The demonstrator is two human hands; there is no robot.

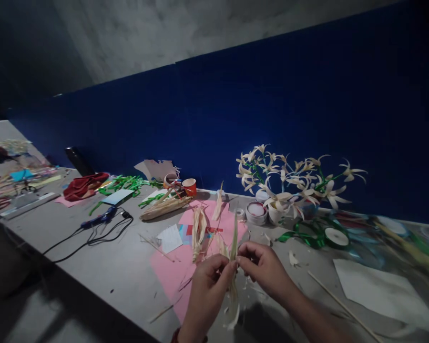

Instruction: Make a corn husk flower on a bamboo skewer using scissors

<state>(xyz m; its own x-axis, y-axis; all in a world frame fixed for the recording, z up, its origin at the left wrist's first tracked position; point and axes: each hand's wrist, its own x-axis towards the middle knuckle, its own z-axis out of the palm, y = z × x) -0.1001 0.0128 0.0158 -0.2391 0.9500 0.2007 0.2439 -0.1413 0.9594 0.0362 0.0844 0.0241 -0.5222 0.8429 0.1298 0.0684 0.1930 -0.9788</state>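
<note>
A pale green-to-cream strip of corn husk (pixel 235 237) stands upright between my hands, its lower end hanging below them. My left hand (pixel 211 285) is closed, thumb and fingers pinching the strip. From the other side my right hand (pixel 266 268) meets it, thumb and forefinger pressed together at the strip's edge. Beneath and behind them lies pink paper (pixel 168 281). A bundle of dry husk (pixel 199 231) rests on that paper, just beyond my left hand. One narrower dry husk piece (pixel 218 205) lies farther back.
Flowers made of pale petals (pixel 282 176) stand at the back right. Green ribbon (pixel 309 234) and a spool (pixel 336 237) lie right, near white paper (pixel 382 290) and a thin stick (pixel 343 305). More husks (pixel 166 208), an orange cup (pixel 189 186) and a corded blue tool (pixel 99 218) are left.
</note>
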